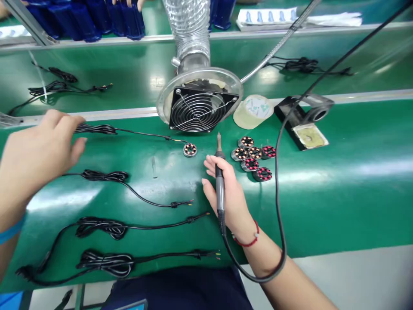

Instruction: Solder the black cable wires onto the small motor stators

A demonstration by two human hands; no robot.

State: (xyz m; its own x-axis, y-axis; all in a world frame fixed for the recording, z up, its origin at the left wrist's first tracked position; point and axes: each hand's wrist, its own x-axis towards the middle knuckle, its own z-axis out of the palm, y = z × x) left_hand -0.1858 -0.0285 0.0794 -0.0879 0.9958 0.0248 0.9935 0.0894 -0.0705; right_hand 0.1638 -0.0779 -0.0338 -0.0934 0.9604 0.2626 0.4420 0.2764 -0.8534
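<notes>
My right hand [232,196] has a soldering iron [220,189] resting between its thumb and fingers, tip pointing away from me. Left of that tip, a small round motor stator [190,150] lies on the bench, with wires running from it to a black coiled cable [100,128]. My left hand [45,148] is over the far end of this cable, thumb and fingers apart. Nearer to me lie more tied black cables: one [105,175], a second [101,227] and a third [106,262], their bare wire ends pointing right.
A fume extractor fan [198,110] with a silver duct [190,26] stands behind the stator. Several stators [250,165] cluster right of the iron, near a tape roll [253,112] and a soldering iron stand [301,122] with a sponge. Blue cylinders [87,19] and another person's fingers [129,3] appear beyond.
</notes>
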